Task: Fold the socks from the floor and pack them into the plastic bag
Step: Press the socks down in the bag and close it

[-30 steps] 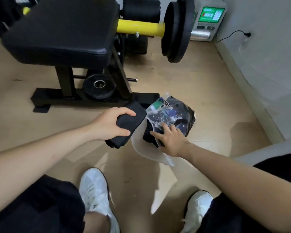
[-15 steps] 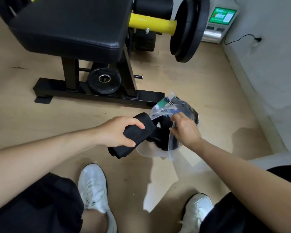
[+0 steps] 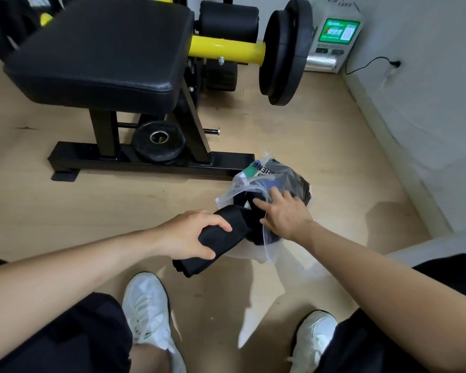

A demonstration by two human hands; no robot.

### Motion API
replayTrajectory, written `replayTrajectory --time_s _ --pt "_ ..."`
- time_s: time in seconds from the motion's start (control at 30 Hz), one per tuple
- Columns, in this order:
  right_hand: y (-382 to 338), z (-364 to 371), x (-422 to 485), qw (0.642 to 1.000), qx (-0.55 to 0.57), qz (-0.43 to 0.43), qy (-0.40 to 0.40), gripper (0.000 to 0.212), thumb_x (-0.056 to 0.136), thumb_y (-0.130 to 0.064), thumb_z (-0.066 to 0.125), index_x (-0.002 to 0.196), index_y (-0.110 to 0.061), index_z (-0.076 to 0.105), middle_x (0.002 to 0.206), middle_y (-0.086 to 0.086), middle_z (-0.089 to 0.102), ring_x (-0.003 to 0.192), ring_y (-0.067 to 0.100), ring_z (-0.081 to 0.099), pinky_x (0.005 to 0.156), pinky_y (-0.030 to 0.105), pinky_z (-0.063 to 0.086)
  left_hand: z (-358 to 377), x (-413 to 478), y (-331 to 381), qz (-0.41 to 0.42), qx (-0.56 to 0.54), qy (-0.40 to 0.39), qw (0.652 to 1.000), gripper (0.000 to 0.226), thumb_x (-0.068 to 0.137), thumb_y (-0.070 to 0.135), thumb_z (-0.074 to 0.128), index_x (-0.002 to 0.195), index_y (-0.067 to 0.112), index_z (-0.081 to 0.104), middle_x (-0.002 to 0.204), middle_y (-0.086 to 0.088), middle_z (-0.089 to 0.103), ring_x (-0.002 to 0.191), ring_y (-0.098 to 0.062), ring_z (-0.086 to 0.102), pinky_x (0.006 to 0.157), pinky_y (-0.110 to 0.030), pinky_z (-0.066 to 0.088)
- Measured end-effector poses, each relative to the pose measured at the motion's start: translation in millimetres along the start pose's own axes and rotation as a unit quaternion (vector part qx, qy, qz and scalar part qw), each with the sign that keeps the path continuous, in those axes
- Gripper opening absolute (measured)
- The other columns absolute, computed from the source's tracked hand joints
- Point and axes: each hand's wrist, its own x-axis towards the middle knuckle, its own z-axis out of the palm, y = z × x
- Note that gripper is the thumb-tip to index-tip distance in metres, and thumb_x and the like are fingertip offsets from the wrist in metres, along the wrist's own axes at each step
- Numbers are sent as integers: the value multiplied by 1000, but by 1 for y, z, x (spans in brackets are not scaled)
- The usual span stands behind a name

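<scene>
- The weight bench (image 3: 100, 57) fills the upper left, its black frame running along the wooden floor (image 3: 65, 208) to just behind the bag; a loose weight plate (image 3: 158, 141) lies on that frame, and larger plates sit on a yellow bar (image 3: 226, 51) to the right
- The person's legs and two white shoes (image 3: 148, 308) frame the bottom of the view; no loose socks show on the bare floor anywhere in sight, though the parts hidden by the arms and legs cannot be checked
- The plastic bag (image 3: 256, 173) lies on the floor just right of the bench foot, mouth turned toward the person; it is already bulky with dark fabric inside, so by my judgement most of the packing is done
- The folded socks (image 3: 221, 235), a black bundle, are partly in the mouth of the bag: the leading end is past the clear rim, the trailing end sticks out toward the left shoe
- The left hand (image 3: 189, 238) is clamped round the middle of that bundle, thumb below and fingers over the top; it is placed to push it in
- The right hand (image 3: 285, 214) rests spread and flat on the upper film of the bag, fingers apart, gripping nothing; it seems to steady the mouth; what looks left is seating this bundle fully
</scene>
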Motion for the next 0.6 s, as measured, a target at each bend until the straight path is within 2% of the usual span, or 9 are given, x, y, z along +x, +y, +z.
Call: replayTrajectory --time_s 0.1,0.23,0.3,0.33,0.4,0.47,0.6 --pt "-5 -1 -3 998 -40 -24 -36 46 96 -51 51 130 -20 54 128 11 42 113 36 49 82 43 50 -1 1 -5 -8 0 -3 1000 57 80 27 80 125 51 57 117 14 55 110 -9 51 94 -28 45" --pt "-1 -18 -4 999 -7 -38 -5 32 98 -38 53 111 -10 62 115 9 55 102 33 56 73 40 52 -4 1 -11 -16 7 -2 1000 56 80 28 80 124 52 56 118 12 55 110 -10 51 94 -29 45" --pt "2 -25 -5 999 7 -37 31 17 92 -21 60 104 -8 60 104 10 56 88 34 59 65 42 53 -5 3 -13 -18 5 3 1000 56 80 28 80 124 53 56 118 11 55 110 -12 51 95 -31 46" --pt "4 -27 -6 998 10 -33 47 17 85 -8 64 101 -7 59 98 11 56 78 35 59 56 42 52 -6 3 -13 -16 5 7 1000 57 79 28 80 124 52 56 117 10 55 110 -12 51 94 -32 46" --pt "10 -27 -7 997 19 -23 68 38 70 11 63 104 -4 58 93 13 55 65 36 56 44 39 44 -4 5 -11 -12 5 16 1000 57 79 28 81 125 52 57 118 10 55 110 -13 51 94 -33 46" --pt "16 -28 -8 996 18 -19 84 53 64 17 61 112 -3 56 96 12 54 65 35 55 42 38 41 -1 6 -8 -6 -3 21 1000 57 79 28 81 125 52 57 119 9 55 110 -13 51 96 -34 46" --pt "27 -38 -9 994 19 6 106 55 63 15 59 114 -5 53 101 10 53 71 37 59 43 39 46 8 7 2 8 -18 9 1000 57 79 29 81 126 52 56 120 11 54 112 -11 50 98 -33 45"
